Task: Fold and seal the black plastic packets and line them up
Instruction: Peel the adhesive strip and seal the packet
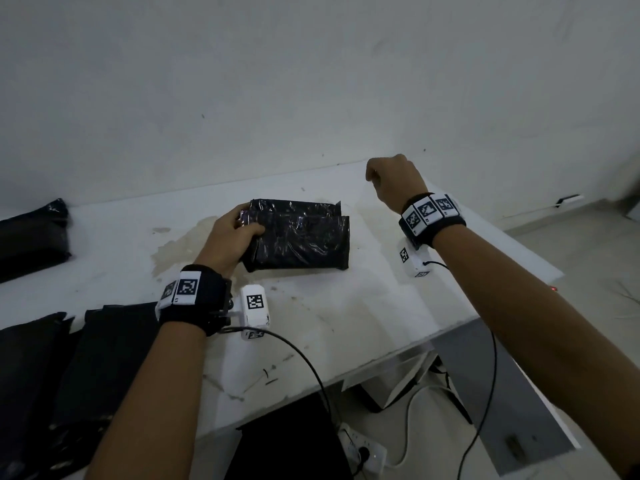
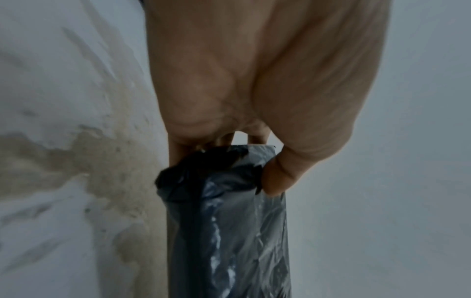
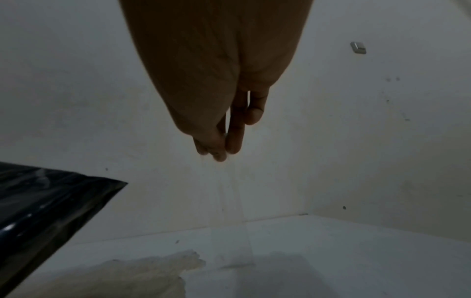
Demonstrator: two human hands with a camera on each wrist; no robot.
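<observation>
One packet [image 1: 298, 237] folded on bench [image 1: 346, 306]; left hand [image 1: 232, 237] pinches its left end. Right hand [image 1: 394, 181] raised, pinching clear strip [image 3: 234, 211]. Risk: fold springs open, strip sticks askew.

Bare makeshift packing room: stained white table [image 1: 363, 306], scuffed plain wall [image 1: 311, 81], floor power strip [image 1: 363, 452].

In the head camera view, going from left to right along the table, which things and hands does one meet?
Black packet at the far left edge → left hand gripping → the folded black packet → right hand, raised above the table.
</observation>
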